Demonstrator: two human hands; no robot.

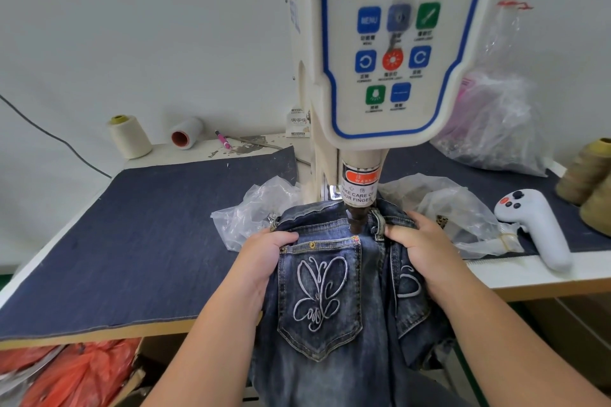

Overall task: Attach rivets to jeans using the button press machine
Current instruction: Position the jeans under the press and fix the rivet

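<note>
Dark blue jeans (330,340) with an embroidered back pocket lie under the cream button press machine (380,76). The machine's dark punch head (356,221) sits just above the pocket's top right corner. A brass rivet (311,244) shows on the pocket's top edge. My left hand (264,254) grips the jeans at the pocket's left corner, fingers curled over the fabric. My right hand (426,244) holds the waistband to the right of the punch, fingers curled round the denim near a belt loop.
Clear plastic bags (251,211) lie either side of the machine's post. A white handheld controller (535,225) rests at the right on the denim-covered table (148,241). Thread cones (129,135) stand at the back left, olive cones (591,182) at far right. Orange bags (76,370) sit beneath.
</note>
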